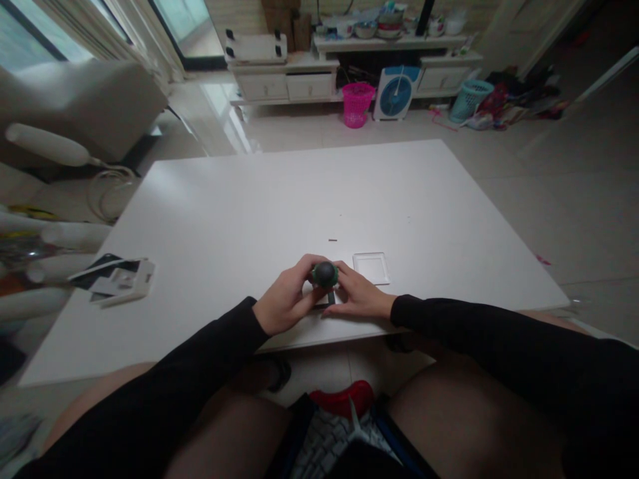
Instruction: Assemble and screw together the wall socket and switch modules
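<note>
Near the table's front edge, my left hand (287, 299) is closed around a screwdriver (326, 273), seen from above by its round black end and green handle. Its tip is hidden beneath the handle. Under it lies a small white piece with a dark strip (330, 298), mostly covered by my fingers. My right hand (362, 295) grips this piece from the right, thumb low and fingertips close against the green handle. Just beyond my right hand a thin white square frame (371, 268) rests flat. A short dark strip (333, 240) lies farther out on the table.
The white table (239, 213) spans the view. At its left edge sit white and dark boxes or parts (122, 279). Across the floor are a pink basket (357, 104), a blue fan (396, 94) and a white cabinet (264, 86). White rounded bars (64, 236) stand at left.
</note>
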A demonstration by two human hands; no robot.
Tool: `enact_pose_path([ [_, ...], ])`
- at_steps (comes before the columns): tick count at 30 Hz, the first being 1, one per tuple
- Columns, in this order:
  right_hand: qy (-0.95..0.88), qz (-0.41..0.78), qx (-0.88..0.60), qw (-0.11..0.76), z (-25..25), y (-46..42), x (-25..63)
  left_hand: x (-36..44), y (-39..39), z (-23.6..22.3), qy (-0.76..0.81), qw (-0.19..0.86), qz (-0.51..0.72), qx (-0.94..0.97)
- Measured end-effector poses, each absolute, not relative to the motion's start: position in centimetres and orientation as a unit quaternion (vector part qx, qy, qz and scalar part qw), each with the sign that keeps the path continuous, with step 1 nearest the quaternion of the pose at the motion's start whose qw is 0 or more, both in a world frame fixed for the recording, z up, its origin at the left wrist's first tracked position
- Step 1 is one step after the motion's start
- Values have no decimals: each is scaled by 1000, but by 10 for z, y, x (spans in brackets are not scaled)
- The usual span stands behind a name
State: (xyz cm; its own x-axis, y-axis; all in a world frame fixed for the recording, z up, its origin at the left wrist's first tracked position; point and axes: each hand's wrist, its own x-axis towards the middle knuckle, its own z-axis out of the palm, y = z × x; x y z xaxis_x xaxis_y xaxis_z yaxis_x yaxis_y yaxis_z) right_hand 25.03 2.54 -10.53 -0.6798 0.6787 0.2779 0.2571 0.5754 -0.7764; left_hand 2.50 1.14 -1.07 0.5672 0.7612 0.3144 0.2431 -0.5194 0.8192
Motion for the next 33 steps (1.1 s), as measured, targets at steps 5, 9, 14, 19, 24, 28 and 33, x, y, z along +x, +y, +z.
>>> enact_pose_path([
  [5, -839, 369, -282, 285, -105, 25, 251, 23, 10, -10, 313, 391, 321, 804],
  [9, -834, 375, -289, 283, -104, 25, 250, 25, 9, -6, 304, 392, 349, 795],
  [14, -836, 374, -288, 278, -101, 25, 250, 26, 7, -11, 314, 438, 350, 766],
  [19, -836, 370, -290, 282, -103, 24, 250, 25, 13, -12, 282, 386, 367, 798],
  [24, -838, 366, -289, 284, -105, 24, 250, 24, 17, -11, 293, 305, 373, 826],
  [28, -838, 369, -290, 278, -105, 25, 251, 25, 12, -15, 312, 385, 393, 774],
  [33, -838, 373, -285, 277, -104, 25, 251, 24, 8, -16, 305, 424, 375, 765],
])
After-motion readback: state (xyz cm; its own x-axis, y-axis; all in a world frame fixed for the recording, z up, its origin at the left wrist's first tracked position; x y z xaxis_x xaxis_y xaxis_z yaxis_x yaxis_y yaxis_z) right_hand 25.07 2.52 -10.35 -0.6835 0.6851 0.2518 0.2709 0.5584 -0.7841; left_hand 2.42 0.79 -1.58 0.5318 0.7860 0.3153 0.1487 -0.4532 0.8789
